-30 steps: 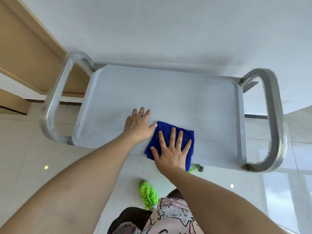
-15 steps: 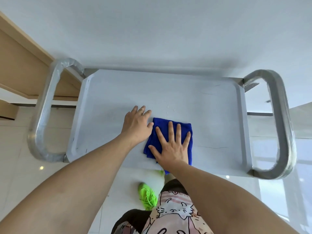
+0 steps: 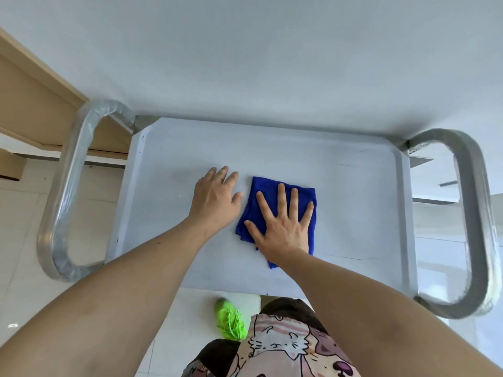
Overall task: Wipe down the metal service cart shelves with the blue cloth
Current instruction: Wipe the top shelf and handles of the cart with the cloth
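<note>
My right hand (image 3: 283, 229) lies flat, fingers (image 3: 281, 198) spread on the blue cloth (image 3: 251, 213) mid-shelf (image 3: 353, 213), while my left hand (image 3: 215, 200) rests relaxed just beside it.

A deep blue folded cloth (image 3: 283, 210) lies on the pale grey metal cart shelf (image 3: 353, 213); silver tubular handles (image 3: 473, 221); neon green laced shoe (image 3: 230, 319); pink cat-print garment (image 3: 283, 346).

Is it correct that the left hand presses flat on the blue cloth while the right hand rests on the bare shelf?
No, the hands are swapped. In the head view, the right hand presses the blue cloth; the left hand rests on the bare shelf.
</note>
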A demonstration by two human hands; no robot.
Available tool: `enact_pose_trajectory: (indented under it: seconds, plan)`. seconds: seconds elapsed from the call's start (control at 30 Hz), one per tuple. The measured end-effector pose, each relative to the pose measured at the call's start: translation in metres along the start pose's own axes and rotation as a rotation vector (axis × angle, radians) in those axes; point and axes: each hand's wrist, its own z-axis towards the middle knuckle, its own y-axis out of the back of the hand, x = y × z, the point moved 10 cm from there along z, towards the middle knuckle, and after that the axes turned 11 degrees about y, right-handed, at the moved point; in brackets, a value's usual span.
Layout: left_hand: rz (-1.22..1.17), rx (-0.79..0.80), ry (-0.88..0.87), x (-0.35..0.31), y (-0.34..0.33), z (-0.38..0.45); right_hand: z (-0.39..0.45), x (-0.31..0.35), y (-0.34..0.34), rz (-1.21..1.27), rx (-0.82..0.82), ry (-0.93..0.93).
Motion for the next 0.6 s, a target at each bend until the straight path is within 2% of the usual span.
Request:
enact_pose_trajectory:
  seconds: [0.6]
  plan:
    - [0.09,0.065,0.013,0.012,-0.013,0.023,0.096,-0.02,0.035,-0.034,-0.066,0.001]
